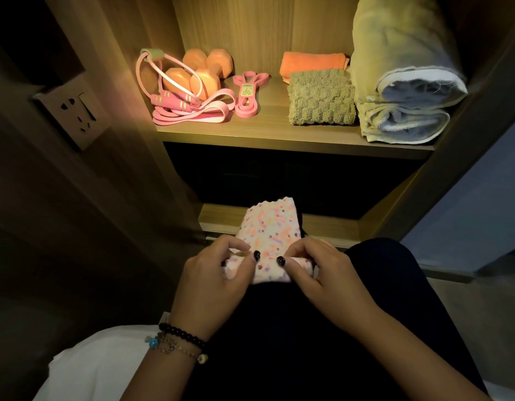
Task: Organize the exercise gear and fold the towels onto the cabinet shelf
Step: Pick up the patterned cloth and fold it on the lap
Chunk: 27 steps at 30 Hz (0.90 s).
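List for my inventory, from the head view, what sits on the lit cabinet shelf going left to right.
Orange dumbbells tangled with the pink skipping rope → pink resistance band → olive textured towel, with the orange towel behind it → big rolled yellow-green towel.

One view only: head cam, wide-angle, looks fwd and down from above the lap. Hands and lap close at the bottom; cabinet shelf (293,137) farther off, front edge across upper middle, its back panel at frame top.
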Available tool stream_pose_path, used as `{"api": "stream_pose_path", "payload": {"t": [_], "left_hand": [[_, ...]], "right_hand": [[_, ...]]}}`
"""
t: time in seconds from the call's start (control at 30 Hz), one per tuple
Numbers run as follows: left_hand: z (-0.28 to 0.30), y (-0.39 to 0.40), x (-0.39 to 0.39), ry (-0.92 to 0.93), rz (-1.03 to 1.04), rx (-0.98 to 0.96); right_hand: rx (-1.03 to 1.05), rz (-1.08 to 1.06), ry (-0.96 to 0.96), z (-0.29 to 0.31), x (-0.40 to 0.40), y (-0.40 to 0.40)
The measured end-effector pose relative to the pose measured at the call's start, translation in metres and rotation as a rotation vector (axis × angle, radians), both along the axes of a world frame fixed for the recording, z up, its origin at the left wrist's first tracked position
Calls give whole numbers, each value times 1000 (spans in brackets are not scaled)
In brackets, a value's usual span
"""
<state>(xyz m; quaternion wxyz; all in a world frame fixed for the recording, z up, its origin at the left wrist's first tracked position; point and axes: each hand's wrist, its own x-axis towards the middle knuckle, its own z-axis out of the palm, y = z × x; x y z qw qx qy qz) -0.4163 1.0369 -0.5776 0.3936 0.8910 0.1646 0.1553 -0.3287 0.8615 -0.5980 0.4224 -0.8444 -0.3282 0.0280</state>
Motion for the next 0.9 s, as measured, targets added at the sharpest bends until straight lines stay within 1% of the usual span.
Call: {"api": "stream_pose_path", "payload": {"t": [0.1,0.17,0.23,0.27,0.33,0.4,0.47,0.53,0.67,0.73,0.77,0.8,0.9], "left_hand": [[-2,0,1,-64,12,129],[-1,3,0,-132,-38,148],[1,5,-1,-161,-128,201],[2,5,-3,-151,-176,219],[2,6,-7,-123,-232,197],[2,6,-11,-118,-249,161],[1,5,-12,-110,-257,154],[1,3,-12,-89,-237,117],[3,0,-10,-76,-136,-53],[1,-3,-6,-51,-71,-70],[0,-4,-4,-35,-40,-72],[-1,-5,-1,-25,-14,-68],[-6,-5,4,-59,39,52]], "right_hand": [[-7,12,-254,-2,1,0],[-30,87,-419,-4,2,-5],[-58,150,-483,-5,1,-10],[-64,165,-469,-6,1,-12],[-93,178,-430,-6,0,-14],[-132,183,-408,-6,1,-13],[-125,179,-347,-5,4,-12],[-72,174,-223,-1,4,-8],[75,118,31,-1,5,-4],[84,72,82,-3,5,-3],[74,47,50,-3,5,-2],[54,26,-31,-2,4,-1],[-32,75,-355,-3,6,-4]]}}
